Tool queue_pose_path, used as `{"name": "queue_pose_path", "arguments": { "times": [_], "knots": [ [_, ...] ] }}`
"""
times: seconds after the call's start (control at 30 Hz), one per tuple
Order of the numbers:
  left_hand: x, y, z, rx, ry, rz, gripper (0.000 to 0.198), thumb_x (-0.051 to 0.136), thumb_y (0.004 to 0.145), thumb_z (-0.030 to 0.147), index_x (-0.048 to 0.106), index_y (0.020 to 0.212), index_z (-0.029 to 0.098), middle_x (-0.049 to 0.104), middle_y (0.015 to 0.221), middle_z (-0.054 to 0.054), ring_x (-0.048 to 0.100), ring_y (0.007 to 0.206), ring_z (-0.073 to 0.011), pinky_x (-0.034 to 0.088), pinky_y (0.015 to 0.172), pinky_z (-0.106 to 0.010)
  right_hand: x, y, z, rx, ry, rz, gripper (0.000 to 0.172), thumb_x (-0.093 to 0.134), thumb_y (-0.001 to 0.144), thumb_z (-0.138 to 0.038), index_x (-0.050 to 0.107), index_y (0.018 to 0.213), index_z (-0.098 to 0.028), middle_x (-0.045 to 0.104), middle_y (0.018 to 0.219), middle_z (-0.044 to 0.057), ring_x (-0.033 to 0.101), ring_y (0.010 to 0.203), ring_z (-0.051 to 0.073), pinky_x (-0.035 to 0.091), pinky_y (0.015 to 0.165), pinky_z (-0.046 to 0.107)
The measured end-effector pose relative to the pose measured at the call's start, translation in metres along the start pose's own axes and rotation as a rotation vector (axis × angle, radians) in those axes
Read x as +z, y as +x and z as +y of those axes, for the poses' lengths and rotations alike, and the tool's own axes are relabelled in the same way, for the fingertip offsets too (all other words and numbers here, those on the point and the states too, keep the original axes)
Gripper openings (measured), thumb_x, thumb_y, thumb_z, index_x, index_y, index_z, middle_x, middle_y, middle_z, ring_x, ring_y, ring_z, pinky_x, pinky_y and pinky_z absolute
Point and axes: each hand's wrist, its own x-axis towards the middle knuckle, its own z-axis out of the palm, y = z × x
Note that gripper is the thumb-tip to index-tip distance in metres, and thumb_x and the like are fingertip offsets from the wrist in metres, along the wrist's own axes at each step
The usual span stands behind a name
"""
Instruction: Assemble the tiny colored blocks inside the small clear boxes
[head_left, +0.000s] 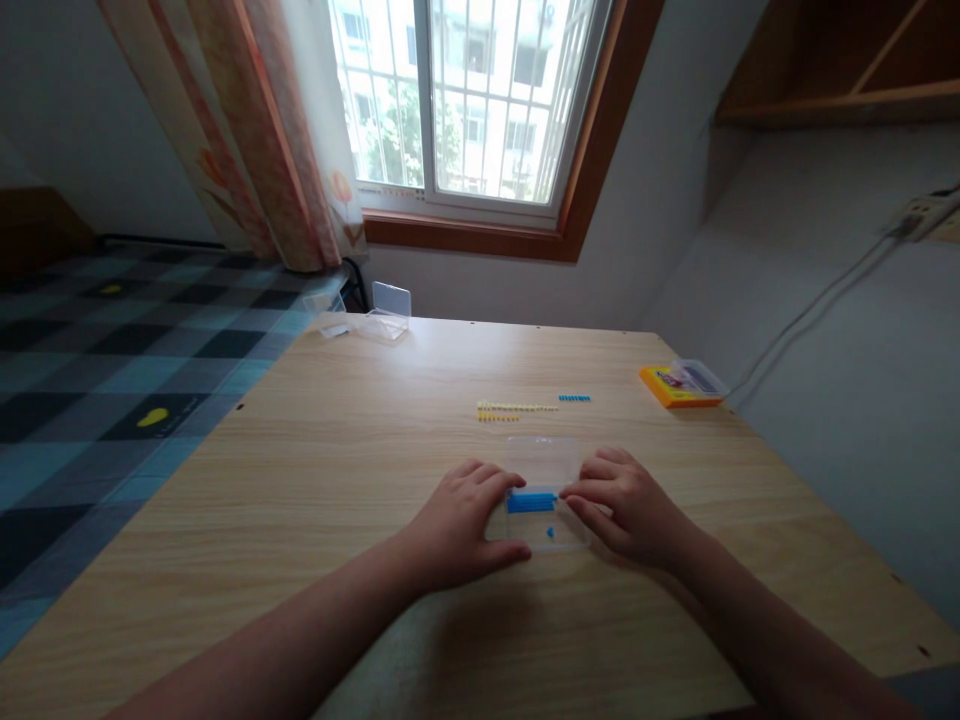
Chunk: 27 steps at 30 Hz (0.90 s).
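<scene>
A clear plastic box (574, 540) lies with its lid (541, 455) folded back on the table in front of me. Inside it, a row of small blue pieces (531, 502) runs along the far side, and one loose blue piece (550, 533) lies nearer to me. My left hand (476, 525) grips the box's left end, thumb on the near edge and forefinger on the far edge. At the right end of the blue row, the thumb and forefinger of my right hand (619, 505) are pinched together at a small blue piece, mostly hidden by the fingertips.
Beyond the box lie rows of small yellow pieces (517, 408) and a short blue row (574, 398). An orange and yellow box (679, 385) is at the table's right edge. Two open clear boxes (386, 320) stand at the far left corner, near a checked bed (172, 360).
</scene>
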Motion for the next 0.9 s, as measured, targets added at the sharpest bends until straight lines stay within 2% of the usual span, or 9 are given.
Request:
{"name": "queue_pose_path", "arguments": {
  "times": [0.13,0.43,0.57,0.67,0.9],
  "knots": [
    [-0.0006,0.0005,0.0013,-0.003,-0.008,-0.002,0.061,0.085,0.073,0.045,0.062,0.124,0.021,0.068,0.122,-0.009,0.058,0.116,-0.0319,0.045,0.105,-0.05,0.0041,0.0017,-0.004,0.03,-0.079,-0.02,0.026,0.054,0.098,-0.023,0.077,0.087,-0.021,0.062,0.075,0.005,0.05,0.076,0.02,0.034,0.076,0.037],
    [0.0002,-0.0003,0.0015,-0.009,-0.01,0.003,0.059,0.083,0.075,0.046,0.062,0.125,0.023,0.067,0.123,-0.009,0.058,0.116,-0.0318,0.044,0.105,-0.05,0.0017,0.0033,-0.0087,0.048,-0.123,-0.044,0.027,0.057,0.094,-0.02,0.071,0.071,-0.02,0.063,0.073,0.005,0.05,0.075,0.02,0.034,0.075,0.037],
    [-0.0006,-0.0005,0.002,-0.018,-0.009,-0.002,0.061,0.085,0.073,0.046,0.062,0.125,0.022,0.067,0.124,-0.009,0.058,0.117,-0.0318,0.044,0.105,-0.05,0.0023,0.0023,-0.0069,0.047,-0.102,-0.035,0.017,0.06,0.09,-0.016,0.074,0.082,-0.021,0.065,0.078,0.005,0.051,0.079,0.02,0.035,0.077,0.037],
    [-0.0008,-0.0005,0.0019,-0.011,-0.006,-0.001,0.059,0.083,0.075,0.047,0.062,0.125,0.023,0.067,0.124,-0.009,0.058,0.116,-0.032,0.044,0.105,-0.05,0.004,0.0022,-0.0048,0.044,-0.081,-0.041,0.017,0.063,0.086,-0.012,0.076,0.089,-0.023,0.066,0.08,0.004,0.052,0.079,0.02,0.036,0.076,0.036],
    [0.0,-0.0003,0.002,-0.018,-0.001,0.002,0.058,0.082,0.076,0.047,0.062,0.125,0.024,0.067,0.124,-0.009,0.058,0.117,-0.0319,0.045,0.104,-0.051,0.0052,0.0057,-0.0094,0.11,-0.111,-0.059,0.017,0.065,0.08,-0.01,0.076,0.083,-0.023,0.068,0.079,0.004,0.054,0.079,0.021,0.036,0.077,0.037]
  ]
}}
